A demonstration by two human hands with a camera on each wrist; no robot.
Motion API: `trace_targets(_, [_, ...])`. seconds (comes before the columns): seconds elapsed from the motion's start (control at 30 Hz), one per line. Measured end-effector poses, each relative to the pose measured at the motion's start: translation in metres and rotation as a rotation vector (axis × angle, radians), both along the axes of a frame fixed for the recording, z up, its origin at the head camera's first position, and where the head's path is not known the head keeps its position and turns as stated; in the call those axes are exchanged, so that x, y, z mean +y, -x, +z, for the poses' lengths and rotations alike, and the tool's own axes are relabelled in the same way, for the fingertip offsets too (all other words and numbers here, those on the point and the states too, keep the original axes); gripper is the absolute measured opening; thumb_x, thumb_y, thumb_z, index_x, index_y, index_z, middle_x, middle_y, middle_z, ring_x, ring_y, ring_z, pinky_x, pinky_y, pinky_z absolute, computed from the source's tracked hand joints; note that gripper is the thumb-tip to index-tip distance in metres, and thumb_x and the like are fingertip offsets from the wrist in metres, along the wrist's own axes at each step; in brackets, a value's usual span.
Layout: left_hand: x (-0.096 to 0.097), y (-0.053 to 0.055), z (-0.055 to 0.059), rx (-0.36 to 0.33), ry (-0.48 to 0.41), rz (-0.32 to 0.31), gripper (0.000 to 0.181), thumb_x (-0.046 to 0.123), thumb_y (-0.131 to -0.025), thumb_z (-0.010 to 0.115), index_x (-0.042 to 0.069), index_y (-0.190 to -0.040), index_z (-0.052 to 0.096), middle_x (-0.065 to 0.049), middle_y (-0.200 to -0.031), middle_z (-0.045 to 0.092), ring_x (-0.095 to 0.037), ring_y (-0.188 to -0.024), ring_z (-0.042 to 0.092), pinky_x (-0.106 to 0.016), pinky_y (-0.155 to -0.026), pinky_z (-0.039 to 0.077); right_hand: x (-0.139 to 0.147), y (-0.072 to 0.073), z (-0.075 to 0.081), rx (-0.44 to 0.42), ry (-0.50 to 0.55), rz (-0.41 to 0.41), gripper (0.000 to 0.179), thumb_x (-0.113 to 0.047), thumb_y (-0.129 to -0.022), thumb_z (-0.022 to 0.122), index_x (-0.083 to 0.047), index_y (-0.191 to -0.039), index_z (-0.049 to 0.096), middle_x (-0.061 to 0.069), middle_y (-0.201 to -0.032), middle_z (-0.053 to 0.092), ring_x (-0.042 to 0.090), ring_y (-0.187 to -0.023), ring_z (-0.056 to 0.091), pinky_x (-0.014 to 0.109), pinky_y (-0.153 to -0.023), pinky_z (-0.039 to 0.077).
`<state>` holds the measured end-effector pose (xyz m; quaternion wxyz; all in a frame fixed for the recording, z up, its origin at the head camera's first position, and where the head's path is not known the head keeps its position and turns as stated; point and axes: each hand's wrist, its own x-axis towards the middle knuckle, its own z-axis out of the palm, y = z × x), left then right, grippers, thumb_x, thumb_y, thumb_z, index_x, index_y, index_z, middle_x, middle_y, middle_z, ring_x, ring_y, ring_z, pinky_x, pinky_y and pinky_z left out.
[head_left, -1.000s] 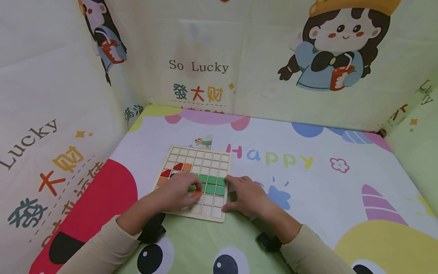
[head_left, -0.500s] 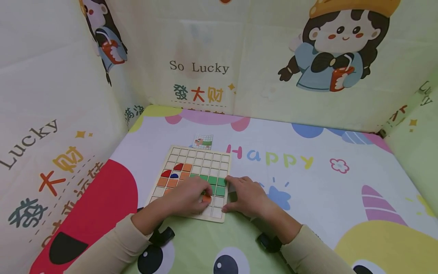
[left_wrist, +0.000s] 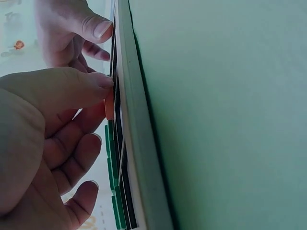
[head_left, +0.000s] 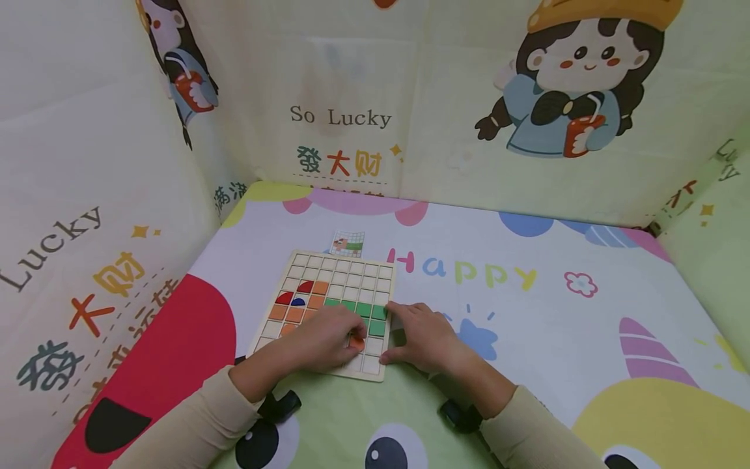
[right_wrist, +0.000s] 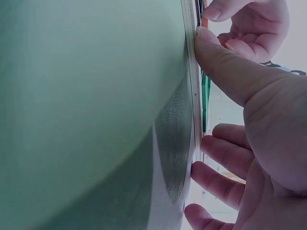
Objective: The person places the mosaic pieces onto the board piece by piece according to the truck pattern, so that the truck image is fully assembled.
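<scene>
A square wooden grid board [head_left: 375,366] lies on the table, with orange, red, blue and green tiles in some of its cells. Over its lower right part my left hand [head_left: 319,339] pinches an orange tile [head_left: 356,342] between thumb and index finger. In the left wrist view that orange tile [left_wrist: 110,108] stands close against the board's face, beside a row of green tiles [left_wrist: 112,170]. My right hand [head_left: 422,335] touches the board's right edge, its fingers fairly straight. In the right wrist view, the thumb and fingertips of the right hand [right_wrist: 268,129] meet that edge.
Just behind the board lies a small picture card [head_left: 348,243] with a coloured grid pattern. A printed cloth [head_left: 551,326] covers the table. Printed fabric walls [head_left: 445,85] enclose it at the back and sides.
My left hand has moved right across the board with the orange tile, uncovering the blue piece and orange tiles at left. In the last half second it barely shifted. The right hand stayed put.
</scene>
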<state>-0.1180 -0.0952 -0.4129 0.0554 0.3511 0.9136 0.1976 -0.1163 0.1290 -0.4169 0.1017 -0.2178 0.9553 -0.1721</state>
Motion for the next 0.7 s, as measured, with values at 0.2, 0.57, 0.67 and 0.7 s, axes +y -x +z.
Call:
trace_targets(0.2, [0.0000,0.0001,0.0002,-0.027,-0.011,0.009,0.009,0.016,-0.087,0.077,0.017,-0.093,0.071,0.010,-0.087,0.062,-0.014,-0.088,0.055,-0.037,-0.086,0.048,-0.0003,-0.0007,-0.0003,-0.002,0.005,-0.001,0.090,-0.052,-0.075,0.084,-0.013,-0.147,0.048,0.006,-0.141,0.057,0.032,-0.129,0.047,0.055,-0.096,0.043])
trace_targets(0.57, [-0.0004,0.0005,0.0013,-0.040,-0.012,0.022,0.007,0.018,-0.088,0.077,0.018,-0.094,0.072,0.011,-0.087,0.060,-0.013,-0.088,0.054,-0.036,-0.084,0.048,-0.0007,-0.0010,0.0012,0.003,0.001,-0.001,0.089,-0.051,-0.075,0.084,-0.013,-0.147,0.048,0.006,-0.141,0.056,0.032,-0.129,0.048,0.054,-0.095,0.044])
trace_targets(0.67, [-0.0007,0.0005,0.0016,-0.050,-0.012,0.029,0.007,0.019,-0.089,0.077,0.020,-0.091,0.071,0.012,-0.086,0.058,-0.013,-0.086,0.052,-0.034,-0.082,0.047,-0.0008,-0.0015,0.0019,0.013,0.001,0.004,0.090,-0.051,-0.075,0.083,-0.012,-0.147,0.048,0.006,-0.142,0.056,0.033,-0.128,0.048,0.054,-0.095,0.045])
trace_targets(0.7, [-0.0007,0.0005,0.0018,-0.052,-0.012,0.030,0.007,0.019,-0.089,0.077,0.020,-0.091,0.070,0.013,-0.085,0.057,-0.012,-0.086,0.052,-0.034,-0.081,0.047,-0.0009,-0.0017,0.0021,0.016,0.002,0.005,0.090,-0.051,-0.075,0.084,-0.011,-0.147,0.048,0.006,-0.142,0.056,0.033,-0.128,0.048,0.054,-0.094,0.045])
